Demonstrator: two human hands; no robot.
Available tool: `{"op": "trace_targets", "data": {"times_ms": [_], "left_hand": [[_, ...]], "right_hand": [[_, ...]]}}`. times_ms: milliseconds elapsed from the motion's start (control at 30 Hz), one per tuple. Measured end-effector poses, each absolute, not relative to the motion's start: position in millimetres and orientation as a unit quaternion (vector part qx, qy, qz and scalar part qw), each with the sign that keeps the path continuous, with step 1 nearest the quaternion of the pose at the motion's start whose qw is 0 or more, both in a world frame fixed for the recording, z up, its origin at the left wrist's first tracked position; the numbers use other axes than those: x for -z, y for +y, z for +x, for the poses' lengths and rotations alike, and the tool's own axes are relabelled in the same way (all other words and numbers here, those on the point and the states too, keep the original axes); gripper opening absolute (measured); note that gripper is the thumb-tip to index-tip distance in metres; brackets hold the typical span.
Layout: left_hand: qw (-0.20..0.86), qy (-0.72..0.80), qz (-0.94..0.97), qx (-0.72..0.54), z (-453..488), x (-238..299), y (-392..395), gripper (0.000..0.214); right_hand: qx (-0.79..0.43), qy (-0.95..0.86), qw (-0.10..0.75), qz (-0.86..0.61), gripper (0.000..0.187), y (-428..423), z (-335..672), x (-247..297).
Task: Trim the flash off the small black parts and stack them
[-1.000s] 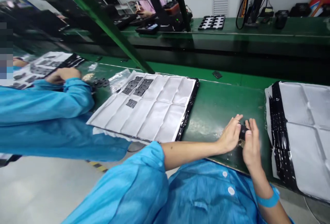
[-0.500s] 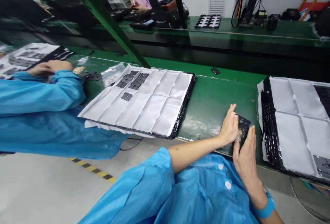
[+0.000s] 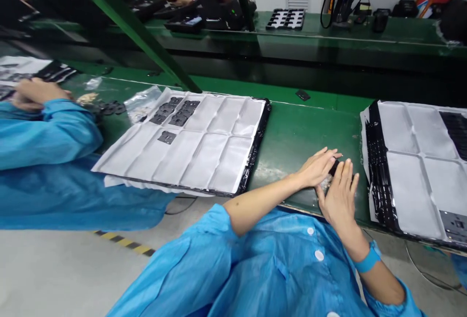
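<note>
At the near edge of the green bench, my left hand (image 3: 318, 169) lies with fingers stretched out over a black flat piece (image 3: 333, 166) that is mostly hidden. My right hand (image 3: 340, 194) is flat as well, its fingers extended over the piece's near and right part and close to my left fingertips. Between the two hands shows a small patch of tiny pale gold parts (image 3: 326, 182); their kind is too small to make out. Neither hand has its fingers wrapped round anything.
A white-lined tray (image 3: 204, 146) with several dark flat plates (image 3: 184, 113) lies left of my hands. Another white-lined tray stack (image 3: 412, 171) stands at right. A co-worker's blue sleeve (image 3: 47, 132) is at far left. A dark piece (image 3: 302, 95) lies farther back; a green post (image 3: 134, 34) slants upward.
My hands have lowered from cupping the sides of the black piece and now lie flatter over it, covering more. The view has shifted slightly, so the trays appear farther left.
</note>
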State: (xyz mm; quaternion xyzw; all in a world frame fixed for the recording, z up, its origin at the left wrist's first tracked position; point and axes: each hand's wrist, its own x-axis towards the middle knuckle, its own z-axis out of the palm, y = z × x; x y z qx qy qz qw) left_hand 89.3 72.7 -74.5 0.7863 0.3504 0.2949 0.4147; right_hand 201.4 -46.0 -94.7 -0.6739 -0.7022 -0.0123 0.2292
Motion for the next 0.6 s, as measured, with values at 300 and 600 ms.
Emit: {"op": "trace_targets", "data": {"times_ms": [300, 600], "left_hand": [[0.501, 0.425, 0.624, -0.423, 50, 60, 14, 0.052], [0.488, 0.483, 0.529, -0.499, 87, 64, 8, 0.056]], "right_hand": [[-0.072, -0.712, 0.294, -0.633, 0.088, -23, 233, 76], [-0.129, -0.716, 0.272, -0.630, 0.074, -17, 238, 86]]}}
